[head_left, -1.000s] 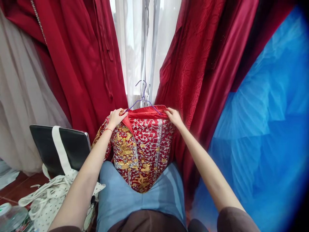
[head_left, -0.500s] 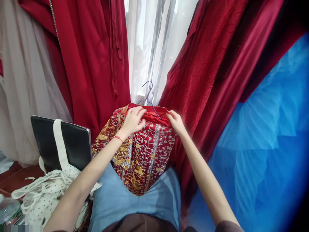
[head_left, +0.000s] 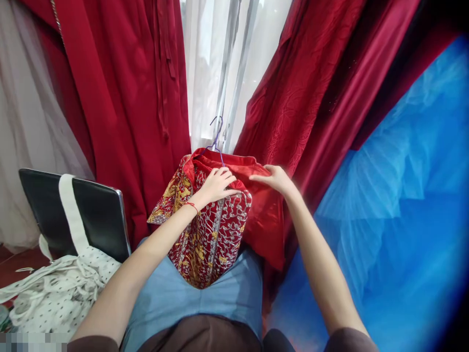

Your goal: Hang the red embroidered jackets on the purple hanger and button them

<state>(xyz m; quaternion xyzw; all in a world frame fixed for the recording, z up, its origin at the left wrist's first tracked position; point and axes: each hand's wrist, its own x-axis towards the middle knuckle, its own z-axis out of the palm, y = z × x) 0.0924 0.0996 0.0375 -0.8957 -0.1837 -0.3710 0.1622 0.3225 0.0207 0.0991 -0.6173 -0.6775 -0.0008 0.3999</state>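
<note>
A person's left hand (head_left: 219,187) closes loosely on the edge of a red fabric garment embroidered in gold and silver (head_left: 205,234), propped between blue-trousered legs (head_left: 157,291); the right hand (head_left: 275,179) sits partly open at its red satin lining (head_left: 266,227), any pinch unclear. Dense stitching likely adds weight; the slick-looking lining favours a hold on seamed edges.

The garment (head_left: 205,230) sits between the person's legs (head_left: 230,298), the hanger (head_left: 219,134) at its neck; the left hand (head_left: 218,186) lies over its upper front, the right hand (head_left: 276,180) at its upper right; behind, sheer fabric (head_left: 203,68) hangs between a left drape (head_left: 124,98) and a right drape (head_left: 289,102); tulle (head_left: 381,230) fills the far right; on the left stands a panel (head_left: 104,220) (a strap (head_left: 71,210) crosses it), with bunched cloth (head_left: 62,288) before it.
</note>
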